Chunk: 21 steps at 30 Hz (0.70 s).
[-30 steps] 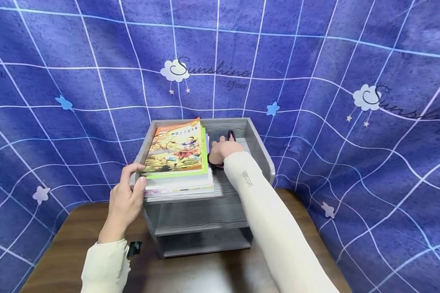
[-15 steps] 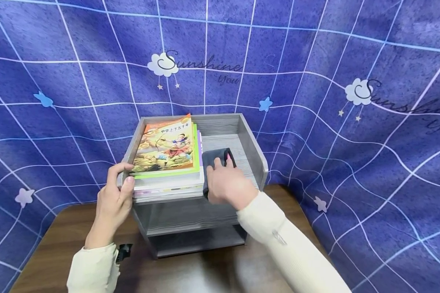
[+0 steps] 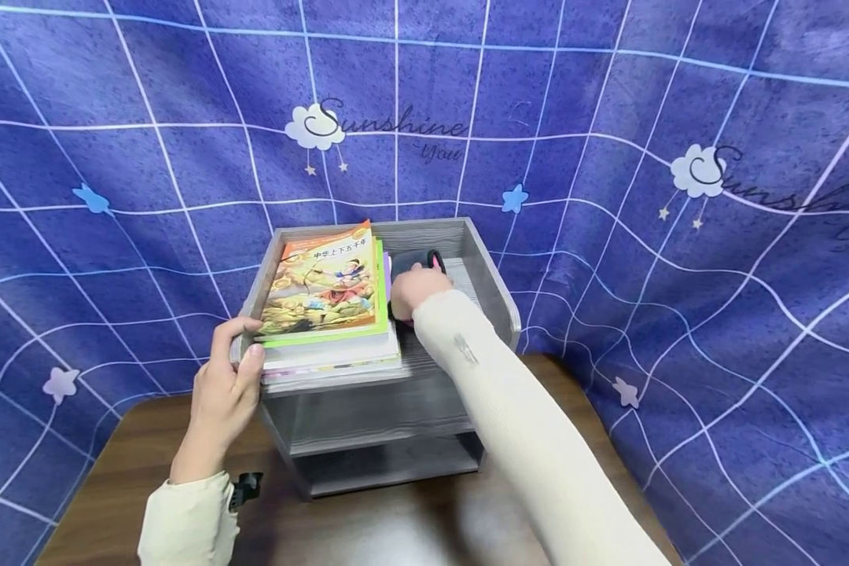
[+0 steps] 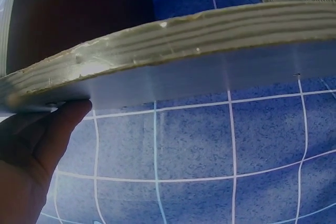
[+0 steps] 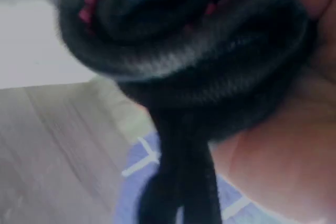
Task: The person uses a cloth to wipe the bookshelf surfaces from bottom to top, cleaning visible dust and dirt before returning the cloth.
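Note:
A grey wood-grain desk shelf (image 3: 498, 291) stands upright on the table. My left hand (image 3: 219, 389) grips the front of its left side panel, thumb inside. From below, the left wrist view catches the panel edge (image 4: 157, 51) with the fingers (image 4: 65, 121) against its outer face. On the top tier my right hand (image 3: 416, 289) holds a bunched dark cloth (image 3: 412, 258) with pink edging, right of the book stack. Close up, the folded cloth (image 5: 184, 51) fills much of the right wrist view, the hand curled about it. The sleeve hides part of the tier.
Stacked books (image 3: 325, 287) with an orange illustrated cover on top fill the left side of the top tier. Two lower tiers lie beneath. The shelf stands on a brown wooden table (image 3: 368, 527). A blue grid-patterned curtain (image 3: 580, 196) hangs behind and to the right.
My right hand brought the cloth forward to the tier's front by half a second ago, then moved it back toward the rear. The left hand keeps its grip on the panel.

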Available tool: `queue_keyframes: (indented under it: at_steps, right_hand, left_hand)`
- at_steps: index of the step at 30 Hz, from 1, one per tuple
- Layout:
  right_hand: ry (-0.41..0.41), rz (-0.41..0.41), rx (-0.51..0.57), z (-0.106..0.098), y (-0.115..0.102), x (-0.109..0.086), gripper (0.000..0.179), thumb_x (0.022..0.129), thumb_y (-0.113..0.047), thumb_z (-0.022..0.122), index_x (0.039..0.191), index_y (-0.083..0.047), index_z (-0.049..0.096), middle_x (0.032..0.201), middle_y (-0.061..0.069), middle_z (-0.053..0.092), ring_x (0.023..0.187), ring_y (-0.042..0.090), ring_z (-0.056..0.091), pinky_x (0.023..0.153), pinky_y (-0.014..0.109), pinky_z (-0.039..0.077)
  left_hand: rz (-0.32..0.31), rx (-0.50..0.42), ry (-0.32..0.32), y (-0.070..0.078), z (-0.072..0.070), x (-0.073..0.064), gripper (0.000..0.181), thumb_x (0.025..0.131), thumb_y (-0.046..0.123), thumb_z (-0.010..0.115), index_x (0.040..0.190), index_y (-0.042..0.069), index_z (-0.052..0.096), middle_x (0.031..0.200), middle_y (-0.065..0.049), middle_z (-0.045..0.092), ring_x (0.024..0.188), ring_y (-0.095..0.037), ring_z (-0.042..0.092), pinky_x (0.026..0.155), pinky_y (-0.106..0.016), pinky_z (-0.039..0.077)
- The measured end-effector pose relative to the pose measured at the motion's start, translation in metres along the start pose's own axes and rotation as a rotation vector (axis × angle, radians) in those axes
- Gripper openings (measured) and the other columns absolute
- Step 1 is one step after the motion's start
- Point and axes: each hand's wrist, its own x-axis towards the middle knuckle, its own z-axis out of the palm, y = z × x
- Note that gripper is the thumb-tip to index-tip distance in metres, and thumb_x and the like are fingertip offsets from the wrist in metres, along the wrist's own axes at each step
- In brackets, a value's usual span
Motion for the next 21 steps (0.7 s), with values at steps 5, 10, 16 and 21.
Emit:
queue_keyframes:
  at_steps: [5, 10, 16, 21]
  right_hand:
    - [0.033, 0.039, 0.032, 0.006, 0.009, 0.021, 0.055, 0.104, -0.022, 0.045, 0.157, -0.013, 0.036, 0.166, 0.017, 0.015, 0.147, 0.049, 0.015, 0.110, 0.059, 0.030]
    - [0.011, -0.057, -0.047, 0.010, 0.013, 0.004, 0.054, 0.104, -0.023, 0.043, 0.156, -0.010, 0.038, 0.163, 0.023, 0.018, 0.146, 0.050, 0.021, 0.110, 0.058, 0.032]
    - [0.058, -0.180, -0.278, 0.028, 0.001, -0.068, 0.065, 0.097, -0.031, 0.055, 0.152, 0.000, 0.039, 0.153, 0.027, 0.036, 0.137, 0.047, 0.039, 0.107, 0.053, 0.039]
    - [0.089, -0.226, -0.307, 0.032, 0.007, -0.099, 0.070, 0.095, -0.032, 0.060, 0.153, -0.001, 0.038, 0.152, 0.028, 0.036, 0.137, 0.048, 0.039, 0.100, 0.052, 0.046]
  left_hand:
    - [-0.009, -0.018, -0.017, -0.001, 0.011, -0.005, 0.033, 0.100, 0.020, 0.054, 0.131, 0.011, 0.053, 0.101, -0.030, 0.066, 0.071, -0.045, 0.058, 0.061, -0.061, 0.040]
    - [-0.019, -0.015, -0.005, 0.000, 0.011, -0.001, 0.034, 0.100, 0.023, 0.053, 0.132, 0.012, 0.053, 0.098, -0.031, 0.065, 0.070, -0.047, 0.057, 0.061, -0.063, 0.039]
    - [-0.023, 0.007, -0.009, 0.002, -0.001, 0.000, 0.036, 0.099, 0.022, 0.053, 0.133, 0.012, 0.052, 0.097, -0.030, 0.065, 0.067, -0.045, 0.055, 0.059, -0.061, 0.038]
    - [0.003, 0.000, 0.001, 0.007, -0.004, 0.005, 0.036, 0.099, 0.020, 0.053, 0.133, 0.010, 0.052, 0.102, -0.031, 0.065, 0.067, -0.048, 0.055, 0.060, -0.062, 0.036]
